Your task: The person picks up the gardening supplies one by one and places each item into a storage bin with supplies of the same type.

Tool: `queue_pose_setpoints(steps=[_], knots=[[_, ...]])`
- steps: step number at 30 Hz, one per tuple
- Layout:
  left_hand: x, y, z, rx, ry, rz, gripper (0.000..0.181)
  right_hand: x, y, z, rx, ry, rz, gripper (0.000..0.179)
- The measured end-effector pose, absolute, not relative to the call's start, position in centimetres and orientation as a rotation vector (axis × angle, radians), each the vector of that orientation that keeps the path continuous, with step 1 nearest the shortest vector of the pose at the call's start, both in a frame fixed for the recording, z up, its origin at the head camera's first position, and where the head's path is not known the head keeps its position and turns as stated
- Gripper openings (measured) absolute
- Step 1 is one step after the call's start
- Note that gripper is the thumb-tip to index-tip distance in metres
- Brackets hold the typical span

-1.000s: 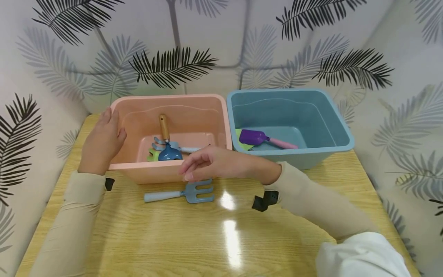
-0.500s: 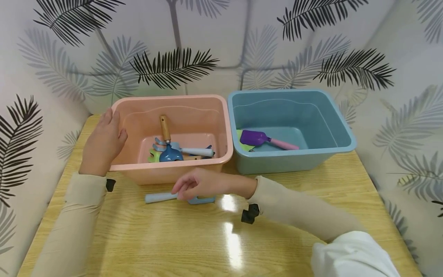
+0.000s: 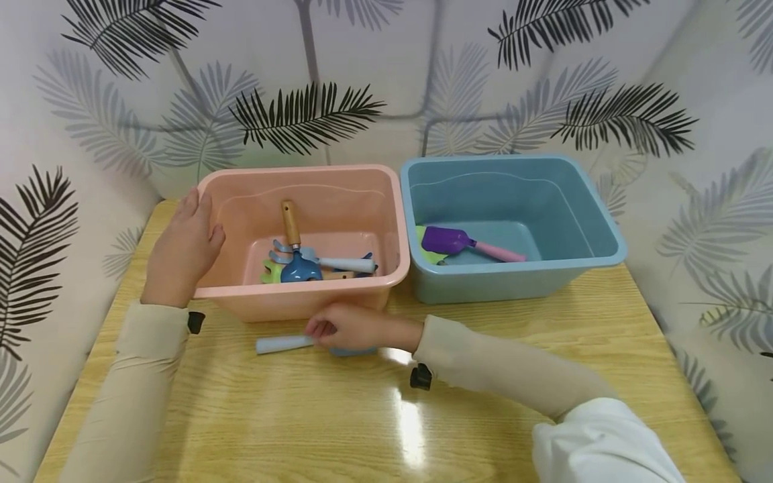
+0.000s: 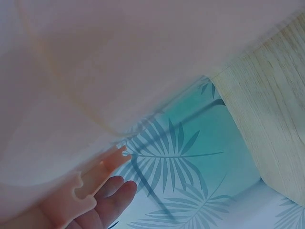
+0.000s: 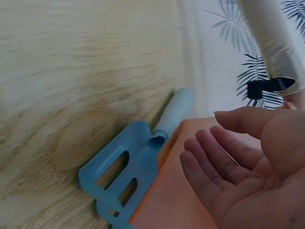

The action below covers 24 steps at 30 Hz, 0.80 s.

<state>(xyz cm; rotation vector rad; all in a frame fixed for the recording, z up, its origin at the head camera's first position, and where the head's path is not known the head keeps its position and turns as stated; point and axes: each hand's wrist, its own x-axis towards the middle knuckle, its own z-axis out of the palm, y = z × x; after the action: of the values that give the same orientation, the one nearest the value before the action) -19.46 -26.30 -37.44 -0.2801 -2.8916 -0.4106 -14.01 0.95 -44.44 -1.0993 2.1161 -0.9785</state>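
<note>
A light blue hand fork (image 5: 135,164) lies on the table against the front of the pink bin (image 3: 302,290). My right hand (image 3: 344,327) is over its neck in the head view, hiding most of the tines. In the right wrist view, that hand's fingers (image 5: 200,171) bend loosely beside the fork, apart from it, with nothing between them. My left hand (image 3: 184,251) holds the bin's left rim, thumb on the inner side; in the left wrist view its fingertips (image 4: 125,193) show by the rim's lip.
Inside the pink bin are a blue trowel (image 3: 300,267) with a wooden handle, another light blue fork (image 3: 344,263) and a green tool (image 3: 273,272). To its right, the blue bin (image 3: 519,268) holds a purple shovel (image 3: 447,239) with a pink handle over something green. A patterned curtain (image 3: 362,60) stands behind.
My right hand has come down from the pink bin's front rim to the fork on the table, its fingers drawing closer together. The left hand stays on the rim.
</note>
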Motion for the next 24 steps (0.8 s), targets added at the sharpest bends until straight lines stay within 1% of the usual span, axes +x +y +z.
queue_pose_setpoints(steps=[5,9,17,24], knots=[[-19.5,-26.2,-37.4,-0.281,-2.882,-0.413,0.054,-14.0,0.6,-45.6,-1.219,2.279,-0.778,0.024],[-19.5,-26.2,-37.3,-0.276,-2.889,-0.413,0.054,-13.9,0.2,-46.3,-1.316,2.329,-0.659,0.019],[-19.5,-26.2,-37.4,-0.278,-2.889,-0.405,0.054,-13.2,0.0,-47.0,-1.261,2.35,-0.684,0.011],[-19.5,-26.3,-37.4,-0.272,-2.895,-0.416,0.054,-12.9,-0.2,-47.6,-1.265,2.444,-0.633,0.012]])
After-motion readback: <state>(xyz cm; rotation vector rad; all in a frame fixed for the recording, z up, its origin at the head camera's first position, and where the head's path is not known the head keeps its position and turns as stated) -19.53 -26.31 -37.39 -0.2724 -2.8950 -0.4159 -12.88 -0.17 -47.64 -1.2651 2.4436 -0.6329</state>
